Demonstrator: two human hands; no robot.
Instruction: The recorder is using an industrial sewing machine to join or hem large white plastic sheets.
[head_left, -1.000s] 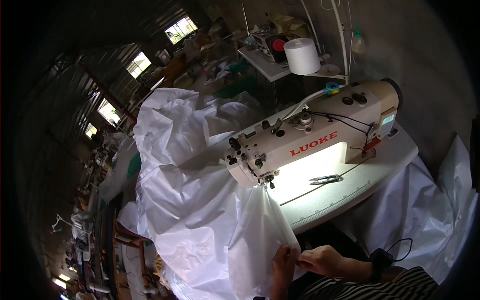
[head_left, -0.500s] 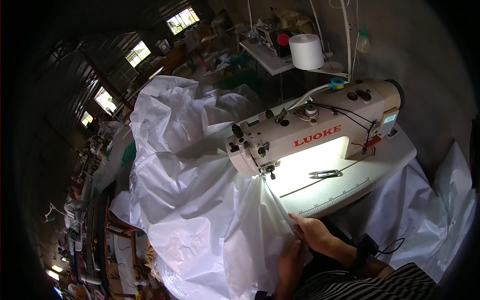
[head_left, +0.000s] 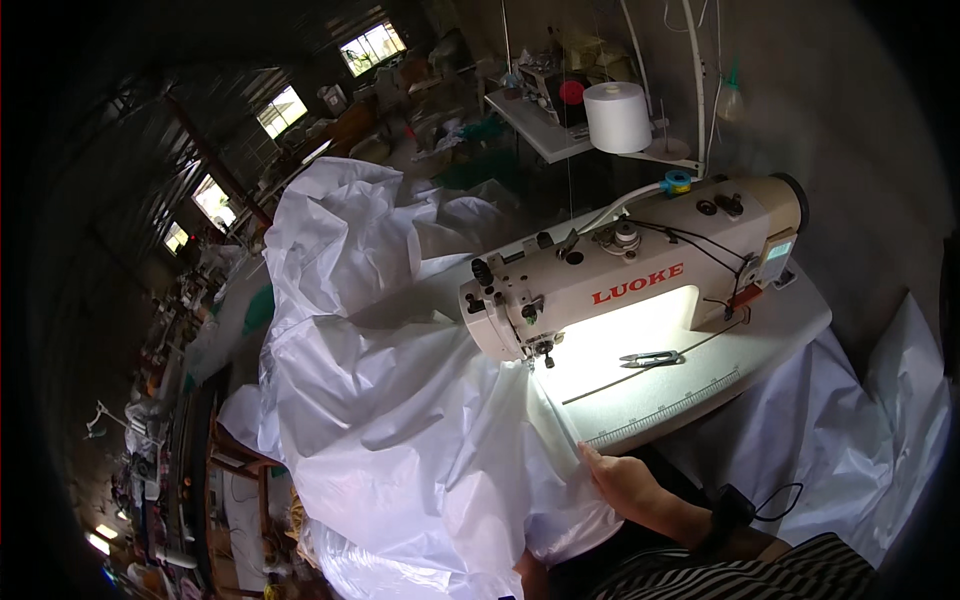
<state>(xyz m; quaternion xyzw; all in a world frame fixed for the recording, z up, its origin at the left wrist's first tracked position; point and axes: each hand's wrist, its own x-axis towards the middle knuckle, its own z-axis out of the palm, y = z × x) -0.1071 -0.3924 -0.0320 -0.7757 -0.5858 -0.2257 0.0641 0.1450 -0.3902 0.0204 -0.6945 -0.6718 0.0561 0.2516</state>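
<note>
A large sheet of shiny white fabric (head_left: 400, 440) spreads over the left of the sewing table, its right edge running up under the needle area of a white sewing machine (head_left: 640, 270). My right hand (head_left: 625, 482) pinches that edge at the table's front, index finger lying along it. Of my left hand, only a bit of skin near the wrist (head_left: 532, 575) shows at the bottom; the fabric hides its fingers. A pair of thread snips (head_left: 652, 359) lies under the lit machine arm, apart from both hands.
A white thread cone (head_left: 616, 117) stands behind the machine. More white fabric (head_left: 800, 430) hangs at the table's right side. A wooden stand (head_left: 235, 460) is at the left, and another worktable (head_left: 540, 128) stands farther back.
My left hand has moved down and left, away from my right hand, and its fingers are now hidden by fabric. The fabric near my right hand has shifted and bulges lower.
</note>
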